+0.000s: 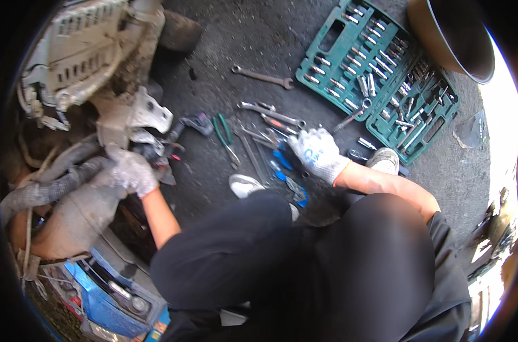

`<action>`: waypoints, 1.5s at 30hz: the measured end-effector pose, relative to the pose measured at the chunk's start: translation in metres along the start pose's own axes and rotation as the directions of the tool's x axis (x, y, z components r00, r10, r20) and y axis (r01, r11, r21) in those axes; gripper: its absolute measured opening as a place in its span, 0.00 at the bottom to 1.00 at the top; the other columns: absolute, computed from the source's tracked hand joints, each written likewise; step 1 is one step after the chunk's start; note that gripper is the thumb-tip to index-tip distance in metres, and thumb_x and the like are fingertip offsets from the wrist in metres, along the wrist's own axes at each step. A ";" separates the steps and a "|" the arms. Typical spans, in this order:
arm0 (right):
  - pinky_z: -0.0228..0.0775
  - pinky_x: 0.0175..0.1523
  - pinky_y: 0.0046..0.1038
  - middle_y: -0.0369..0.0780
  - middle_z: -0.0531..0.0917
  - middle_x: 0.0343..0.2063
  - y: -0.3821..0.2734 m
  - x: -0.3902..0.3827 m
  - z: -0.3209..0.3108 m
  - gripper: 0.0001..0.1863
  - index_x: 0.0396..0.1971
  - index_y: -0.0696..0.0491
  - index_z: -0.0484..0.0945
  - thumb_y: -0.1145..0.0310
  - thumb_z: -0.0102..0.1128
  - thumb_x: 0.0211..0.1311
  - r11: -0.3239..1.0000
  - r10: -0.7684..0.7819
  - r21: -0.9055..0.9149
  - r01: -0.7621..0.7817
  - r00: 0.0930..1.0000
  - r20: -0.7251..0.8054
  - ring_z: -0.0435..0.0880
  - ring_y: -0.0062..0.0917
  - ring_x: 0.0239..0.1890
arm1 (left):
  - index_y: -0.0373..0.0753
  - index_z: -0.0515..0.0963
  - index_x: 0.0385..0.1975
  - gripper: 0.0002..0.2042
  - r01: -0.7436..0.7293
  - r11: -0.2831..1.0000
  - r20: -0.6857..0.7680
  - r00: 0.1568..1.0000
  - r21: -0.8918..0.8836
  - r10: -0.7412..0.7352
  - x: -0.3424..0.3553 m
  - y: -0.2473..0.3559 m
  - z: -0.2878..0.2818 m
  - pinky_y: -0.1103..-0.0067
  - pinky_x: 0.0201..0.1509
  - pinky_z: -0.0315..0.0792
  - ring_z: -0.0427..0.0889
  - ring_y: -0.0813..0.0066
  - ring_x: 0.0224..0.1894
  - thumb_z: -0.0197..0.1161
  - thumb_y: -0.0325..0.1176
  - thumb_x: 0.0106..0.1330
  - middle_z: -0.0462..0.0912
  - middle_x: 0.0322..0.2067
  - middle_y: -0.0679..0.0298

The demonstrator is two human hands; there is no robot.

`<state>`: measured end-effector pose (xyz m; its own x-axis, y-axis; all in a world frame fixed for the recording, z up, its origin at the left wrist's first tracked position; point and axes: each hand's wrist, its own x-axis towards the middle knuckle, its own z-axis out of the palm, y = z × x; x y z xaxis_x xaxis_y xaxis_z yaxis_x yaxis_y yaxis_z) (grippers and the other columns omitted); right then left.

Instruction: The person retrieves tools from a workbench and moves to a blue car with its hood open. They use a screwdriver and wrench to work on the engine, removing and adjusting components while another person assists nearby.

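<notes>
My left hand (132, 171), in a pale, dirt-stained glove, lies on a large rusty metal pipe (79, 222) at the left, its fingers stretched over the surface. Over the loose tools on the ground is my right hand (317, 154), in a white glove with a blue print. Its fingertips point down and are partly hidden, so any grip is unclear. Beside it lie a combination wrench (273, 114), blue-handled tools (290, 181) and green-handled pliers (224, 137). A ratchet-like metal tool (350, 117) slants past its fingers toward the socket case.
A green socket case (341, 51) lies unfolded at the upper right, below a large round tub (441, 34). Another wrench (263, 76) rests on the dark ground. Dirty vehicle parts (88, 51) fill the upper left. A blue box (113, 290) sits at lower left.
</notes>
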<state>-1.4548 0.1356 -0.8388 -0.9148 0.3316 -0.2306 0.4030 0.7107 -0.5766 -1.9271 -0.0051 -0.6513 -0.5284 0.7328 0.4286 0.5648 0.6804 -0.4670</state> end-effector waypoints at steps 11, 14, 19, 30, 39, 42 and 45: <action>0.83 0.42 0.49 0.57 0.79 0.58 -0.047 -0.009 -0.015 0.37 0.73 0.56 0.64 0.54 0.62 0.71 0.986 0.139 0.085 -0.145 0.988 0.064 0.88 0.51 0.42 | 0.16 0.52 0.73 0.40 -0.296 0.947 -0.236 0.936 -0.129 0.260 -0.020 0.006 -0.005 0.47 0.73 0.59 0.54 0.13 0.69 0.56 0.49 0.81 0.56 0.63 0.10; 0.81 0.53 0.49 0.56 0.81 0.56 -0.036 0.004 -0.062 0.40 0.72 0.54 0.65 0.68 0.72 0.59 0.931 0.171 0.246 -0.271 0.917 0.360 0.86 0.53 0.53 | 0.14 0.50 0.75 0.43 -0.281 0.937 -0.226 0.946 -0.207 0.234 -0.027 0.019 -0.004 0.44 0.78 0.56 0.50 0.07 0.73 0.56 0.51 0.82 0.53 0.66 0.05; 0.80 0.50 0.43 0.54 0.88 0.39 -0.027 0.033 -0.157 0.18 0.43 0.61 0.82 0.59 0.61 0.66 0.920 0.032 0.269 -0.286 0.737 0.675 0.85 0.54 0.41 | 0.22 0.50 0.75 0.41 -0.217 0.903 -0.352 0.933 -0.371 0.080 -0.028 0.052 -0.001 0.37 0.71 0.61 0.53 0.01 0.68 0.57 0.51 0.80 0.53 0.63 0.04; 0.78 0.44 0.35 0.42 0.84 0.34 -0.041 0.168 -0.266 0.16 0.46 0.57 0.78 0.61 0.65 0.67 0.981 0.147 -0.183 -0.062 0.853 0.501 0.82 0.24 0.38 | 0.21 0.62 0.70 0.44 0.031 0.816 -0.350 0.893 -0.577 -0.282 -0.011 0.082 -0.028 0.56 0.61 0.80 0.81 0.34 0.58 0.71 0.53 0.67 0.74 0.61 0.31; 0.82 0.35 0.30 0.42 0.86 0.37 -0.029 0.229 -0.143 0.16 0.54 0.59 0.75 0.70 0.67 0.73 0.510 0.058 0.846 -0.154 0.988 0.145 0.87 0.27 0.29 | 0.32 0.61 0.72 0.38 -0.050 0.748 -0.435 0.838 -0.662 -0.329 -0.010 0.078 -0.044 0.49 0.64 0.73 0.79 0.38 0.58 0.68 0.35 0.62 0.76 0.61 0.44; 0.83 0.34 0.31 0.43 0.86 0.36 -0.047 0.242 -0.125 0.18 0.56 0.59 0.74 0.68 0.67 0.74 0.530 0.075 0.841 -0.113 0.993 0.086 0.88 0.28 0.30 | 0.32 0.66 0.68 0.35 -0.051 0.717 -0.392 0.863 -0.695 -0.318 -0.018 0.082 -0.035 0.51 0.61 0.76 0.80 0.39 0.56 0.70 0.34 0.61 0.77 0.59 0.44; 0.82 0.32 0.30 0.43 0.85 0.34 -0.062 0.249 -0.111 0.19 0.56 0.59 0.74 0.67 0.69 0.73 0.520 0.119 0.853 -0.049 0.993 -0.015 0.87 0.27 0.27 | 0.29 0.68 0.67 0.31 -0.058 0.920 -0.479 0.865 -0.388 -0.148 -0.022 0.084 -0.038 0.53 0.62 0.78 0.82 0.43 0.57 0.67 0.38 0.68 0.78 0.58 0.42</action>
<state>-1.7045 0.2435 -0.7734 -0.8596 0.4236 -0.2859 0.2313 -0.1763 -0.9568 -1.8440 0.0356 -0.6704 -0.2366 0.5358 0.8105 0.7965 0.5847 -0.1540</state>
